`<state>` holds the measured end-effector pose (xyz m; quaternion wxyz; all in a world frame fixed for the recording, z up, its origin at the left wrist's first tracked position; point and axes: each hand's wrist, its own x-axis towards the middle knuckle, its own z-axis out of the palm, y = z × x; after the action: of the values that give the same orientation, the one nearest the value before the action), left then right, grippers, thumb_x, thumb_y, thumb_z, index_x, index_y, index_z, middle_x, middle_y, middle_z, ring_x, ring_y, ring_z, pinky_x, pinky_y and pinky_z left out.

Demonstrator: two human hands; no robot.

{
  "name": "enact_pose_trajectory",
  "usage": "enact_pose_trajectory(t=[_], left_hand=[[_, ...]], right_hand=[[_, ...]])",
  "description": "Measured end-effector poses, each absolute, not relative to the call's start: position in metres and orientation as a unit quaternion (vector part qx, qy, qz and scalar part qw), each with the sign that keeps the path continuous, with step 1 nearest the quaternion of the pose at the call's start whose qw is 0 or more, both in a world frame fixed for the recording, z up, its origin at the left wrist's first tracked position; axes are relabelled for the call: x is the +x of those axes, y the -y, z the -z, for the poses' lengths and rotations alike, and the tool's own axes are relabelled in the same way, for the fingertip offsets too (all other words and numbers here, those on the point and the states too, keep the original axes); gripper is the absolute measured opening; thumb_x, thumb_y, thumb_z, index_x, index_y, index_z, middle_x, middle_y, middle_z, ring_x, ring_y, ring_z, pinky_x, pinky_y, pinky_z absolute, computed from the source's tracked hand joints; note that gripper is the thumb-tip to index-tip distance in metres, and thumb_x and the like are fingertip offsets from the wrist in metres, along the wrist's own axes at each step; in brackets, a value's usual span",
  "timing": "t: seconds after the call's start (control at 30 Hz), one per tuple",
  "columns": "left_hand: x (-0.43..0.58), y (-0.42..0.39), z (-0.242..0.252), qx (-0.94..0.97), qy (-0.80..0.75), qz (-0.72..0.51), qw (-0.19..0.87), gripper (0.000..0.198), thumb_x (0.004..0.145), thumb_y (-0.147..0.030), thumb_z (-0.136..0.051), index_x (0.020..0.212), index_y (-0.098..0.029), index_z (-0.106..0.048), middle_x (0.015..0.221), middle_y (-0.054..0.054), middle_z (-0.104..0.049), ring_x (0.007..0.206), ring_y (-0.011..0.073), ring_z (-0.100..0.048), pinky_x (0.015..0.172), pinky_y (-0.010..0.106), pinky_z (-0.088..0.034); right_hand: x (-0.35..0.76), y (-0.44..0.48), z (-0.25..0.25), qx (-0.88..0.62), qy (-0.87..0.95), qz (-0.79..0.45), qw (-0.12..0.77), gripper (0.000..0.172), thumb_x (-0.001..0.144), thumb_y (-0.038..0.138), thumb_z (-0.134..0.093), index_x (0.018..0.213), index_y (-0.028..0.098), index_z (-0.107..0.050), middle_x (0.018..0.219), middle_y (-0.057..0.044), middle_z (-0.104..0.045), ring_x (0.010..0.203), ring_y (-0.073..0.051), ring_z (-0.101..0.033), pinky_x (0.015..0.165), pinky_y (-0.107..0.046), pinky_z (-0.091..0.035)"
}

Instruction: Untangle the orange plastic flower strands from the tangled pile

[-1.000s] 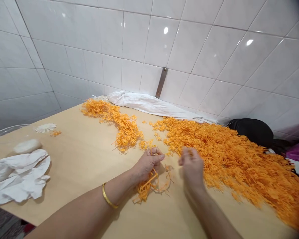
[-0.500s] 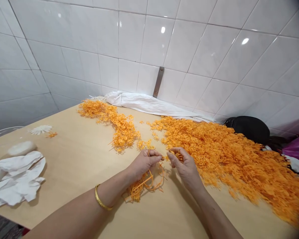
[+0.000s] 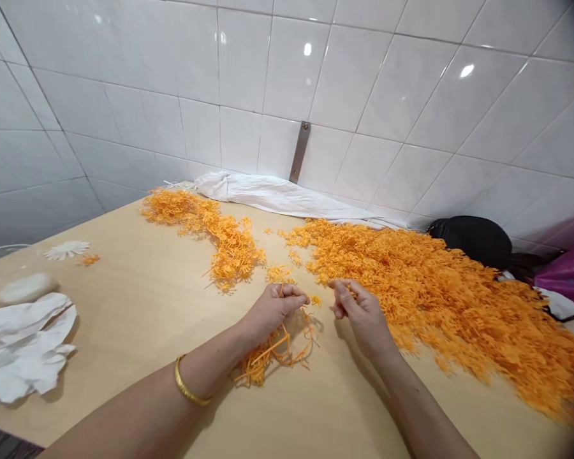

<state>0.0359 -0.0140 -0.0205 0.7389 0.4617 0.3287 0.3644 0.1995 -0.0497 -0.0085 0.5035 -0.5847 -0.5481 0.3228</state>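
From the head view, we look down on a pale table [image 3: 162,287] against a white tiled wall. Our left hand [image 3: 276,312] is closed in a pinch on thin orange strands [image 3: 263,363], which loop and hang beneath the palm in a loose tangle close over the tabletop. A small orange piece [image 3: 314,300] shows right by its fingertips, and a gold bangle [image 3: 186,386] circles that arm.

Our right hand [image 3: 361,312] stands just apart from the left with its fingers bent; a bit of orange shows between them, but we cannot tell whether they grip it or it lies behind. This hand is beside the large heap of orange pieces [image 3: 440,293], which spreads across the right side. Beyond the left hand lies a smaller orange heap [image 3: 232,248].

Along the wall we see a white cloth [image 3: 277,194] below a metal strip [image 3: 300,152], with a black object [image 3: 473,241] and something purple [image 3: 567,275] farther right. At the left are a white flower-shaped piece [image 3: 67,249], a pale rounded object [image 3: 27,288] and crumpled white material [image 3: 26,347].
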Motion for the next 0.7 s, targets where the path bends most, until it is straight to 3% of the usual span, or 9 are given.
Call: enact_pose_trajectory(t=[0.17, 0.3, 0.4, 0.5, 0.6, 0.7], left_hand=[[0.037, 0.016, 0.019, 0.472, -0.314, -0.364, 0.739, 0.022, 0.061, -0.032, -0.064, 0.065, -0.012, -0.056, 0.036, -0.009, -0.031, 0.034, 0.0019, -0.019, 0.040, 0.021, -0.010], [0.039, 0.019, 0.017, 0.510, -0.315, -0.355, 0.718, 0.019, 0.065, -0.031, -0.059, 0.068, -0.013, -0.055, 0.037, -0.009, -0.031, 0.035, 0.0026, -0.020, 0.041, 0.021, -0.013], [0.039, 0.021, 0.015, 0.544, -0.347, -0.353, 0.678, 0.014, 0.068, -0.027, -0.054, 0.066, -0.013, -0.053, 0.037, -0.009, -0.028, 0.036, 0.0032, -0.018, 0.041, 0.021, -0.012], [0.041, 0.022, 0.016, 0.573, -0.377, -0.358, 0.633, 0.013, 0.069, -0.024, -0.051, 0.060, -0.014, -0.050, 0.041, -0.008, -0.030, 0.039, 0.0040, -0.021, 0.043, 0.021, -0.015], [0.046, 0.023, 0.021, 0.585, -0.403, -0.359, 0.605, 0.013, 0.070, -0.022, -0.048, 0.059, -0.015, -0.048, 0.044, -0.007, -0.031, 0.042, 0.0051, -0.024, 0.043, 0.020, -0.018], [0.049, 0.022, 0.027, 0.588, -0.423, -0.357, 0.589, 0.010, 0.070, -0.020, -0.045, 0.061, -0.016, -0.046, 0.045, -0.006, -0.033, 0.042, 0.0058, -0.027, 0.044, 0.021, -0.019]], right_hand=[[0.177, 0.055, 0.009, -0.572, 0.675, -0.241, 0.399, 0.025, 0.078, 0.037, -0.047, 0.064, 0.017, -0.052, 0.056, 0.002, -0.047, 0.054, -0.011, -0.043, 0.050, -0.023, -0.031], [0.177, 0.052, 0.009, -0.610, 0.645, -0.149, 0.435, 0.026, 0.080, 0.034, -0.044, 0.060, 0.018, -0.048, 0.054, 0.002, -0.044, 0.052, -0.011, -0.039, 0.050, -0.023, -0.029], [0.199, 0.046, 0.006, -0.654, 0.525, -0.140, 0.526, 0.027, 0.078, 0.039, -0.047, 0.061, 0.019, -0.047, 0.050, 0.003, -0.043, 0.046, -0.010, -0.037, 0.045, -0.023, -0.029], [0.222, 0.042, 0.003, -0.647, 0.368, -0.180, 0.643, 0.026, 0.073, 0.043, -0.053, 0.063, 0.020, -0.046, 0.048, 0.005, -0.041, 0.042, -0.009, -0.037, 0.042, -0.022, -0.030], [0.222, 0.044, 0.002, -0.596, 0.396, -0.297, 0.633, 0.024, 0.067, 0.040, -0.060, 0.078, 0.019, -0.053, 0.061, 0.002, -0.053, 0.045, -0.008, -0.042, 0.046, -0.023, -0.035], [0.204, 0.050, -0.001, -0.537, 0.450, -0.384, 0.602, 0.033, 0.067, 0.036, -0.062, 0.095, 0.019, -0.055, 0.061, 0.003, -0.053, 0.046, -0.007, -0.042, 0.049, -0.023, -0.035]])
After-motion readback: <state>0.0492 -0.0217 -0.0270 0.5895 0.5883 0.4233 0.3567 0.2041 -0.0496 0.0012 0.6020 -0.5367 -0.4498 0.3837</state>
